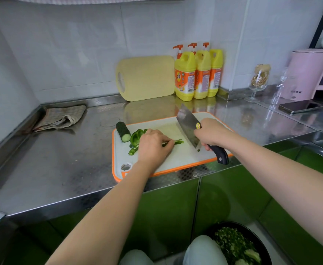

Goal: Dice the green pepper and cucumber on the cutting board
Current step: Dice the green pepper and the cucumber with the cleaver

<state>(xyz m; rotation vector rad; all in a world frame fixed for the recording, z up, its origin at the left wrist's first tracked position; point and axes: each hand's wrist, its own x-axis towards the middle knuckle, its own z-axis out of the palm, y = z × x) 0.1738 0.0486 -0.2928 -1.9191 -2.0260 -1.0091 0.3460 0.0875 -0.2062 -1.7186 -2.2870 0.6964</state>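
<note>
Low by the person's knees, a black bowl (260, 243) holds chopped greens. On the steel counter, the orange-rimmed cutting board (179, 157) carries everything. The right hand (212, 133) is clamped round the cleaver (187, 127), whose blade is raised and tilted with its heel near the board. The left hand (153, 146), fingers curled, pins a green pepper strip (177, 141). Its long axis runs left-right and its free end points at the blade just beside it, so the cut would likely fall crosswise. More pepper pieces (136, 136) and the cucumber (123, 131) wait at the far left.
</note>
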